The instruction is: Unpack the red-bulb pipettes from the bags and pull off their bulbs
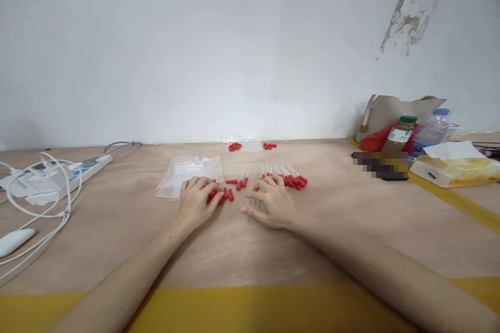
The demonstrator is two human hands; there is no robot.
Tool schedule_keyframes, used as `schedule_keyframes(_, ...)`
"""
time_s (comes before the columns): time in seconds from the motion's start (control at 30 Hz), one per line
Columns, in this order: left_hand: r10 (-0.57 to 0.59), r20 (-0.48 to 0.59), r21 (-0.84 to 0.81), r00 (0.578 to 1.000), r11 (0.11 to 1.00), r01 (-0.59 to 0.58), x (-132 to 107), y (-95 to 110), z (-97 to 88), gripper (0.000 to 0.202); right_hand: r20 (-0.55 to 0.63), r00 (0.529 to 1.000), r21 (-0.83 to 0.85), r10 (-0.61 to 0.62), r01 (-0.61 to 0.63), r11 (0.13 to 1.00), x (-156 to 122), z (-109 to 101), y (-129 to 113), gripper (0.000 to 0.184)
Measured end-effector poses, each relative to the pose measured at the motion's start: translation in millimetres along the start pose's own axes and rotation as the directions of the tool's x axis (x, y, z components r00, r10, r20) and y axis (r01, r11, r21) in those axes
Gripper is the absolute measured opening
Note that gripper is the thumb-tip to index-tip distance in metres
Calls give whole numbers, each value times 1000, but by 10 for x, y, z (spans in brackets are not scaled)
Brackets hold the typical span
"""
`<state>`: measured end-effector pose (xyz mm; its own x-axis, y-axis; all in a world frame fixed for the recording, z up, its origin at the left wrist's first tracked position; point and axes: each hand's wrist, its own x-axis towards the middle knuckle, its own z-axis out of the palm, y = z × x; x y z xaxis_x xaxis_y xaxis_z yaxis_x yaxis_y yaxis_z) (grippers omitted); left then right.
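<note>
My left hand [196,201] rests on a small heap of red rubber dropper bulbs [211,196], thumb and curled fingers closed round some of them. Just right of it lie several loose bulbs [230,195]. My right hand [272,202] hovers low over clear thin tubes [255,204], its thumb and fingers apart; the palm hides part of them. Between the hands are a few droppers [242,182] with red bulbs on their clear stems. Beyond my right hand a larger bunch of such droppers [296,181] is fanned out, tips pointing to the wall.
Clear plastic bags [187,174] lie behind my left hand. More red bulbs [235,146] sit by the wall. A power strip [91,166] with white cables is at left. Right stand a green-capped bottle [399,138], a water bottle [433,130], a bag [386,108] and a tissue pack [455,170].
</note>
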<state>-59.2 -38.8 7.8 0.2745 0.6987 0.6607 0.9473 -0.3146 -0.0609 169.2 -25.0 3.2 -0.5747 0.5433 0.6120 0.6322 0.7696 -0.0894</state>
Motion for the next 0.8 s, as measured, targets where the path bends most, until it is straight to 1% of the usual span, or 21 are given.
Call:
schedule_keyframes(0.03,-1,18,-3,1000,1000,1,2,50,9,20,-19,999,16,-26,26,1000,-37,-60,66,38)
schedule_keyframes(0.1,-7,64,2,998,1000,7,37,134,40,19,-79,993,2,-85,85,996,-130,-164,224,31)
schedule_keyframes(0.17,-25,122,0,992,1000,25,115,194,80,20,-159,982,-16,-98,97,995,-235,-228,393,28)
schedule_keyframes(0.27,-95,202,0,975,995,97,283,243,152,26,-258,966,-12,-14,11,1000,-379,-247,598,27)
schedule_keyframes(0.33,-143,248,7,958,989,146,388,254,209,30,-304,952,-2,41,-43,999,-447,-232,677,28)
schedule_keyframes(0.4,-168,283,6,944,985,173,460,259,272,33,-312,948,-3,62,-66,998,-488,-216,710,29)
schedule_keyframes(0.47,-168,293,0,941,985,175,493,267,329,34,-288,956,-15,62,-69,997,-505,-209,710,29)
schedule_keyframes(0.57,-151,279,-7,948,987,159,476,291,360,31,-249,967,-43,47,-59,997,-510,-206,679,29)
schedule_keyframes(0.67,-163,231,-6,959,986,169,401,299,277,26,-252,967,-60,39,-56,997,-509,-191,661,26)
schedule_keyframes(0.73,-155,144,-11,977,987,158,334,283,161,23,-271,962,-57,39,-57,997,-510,-169,666,20)
schedule_keyframes(0.8,-100,40,-22,994,995,101,269,258,36,21,-290,956,-26,34,-43,999,-509,-142,674,16)
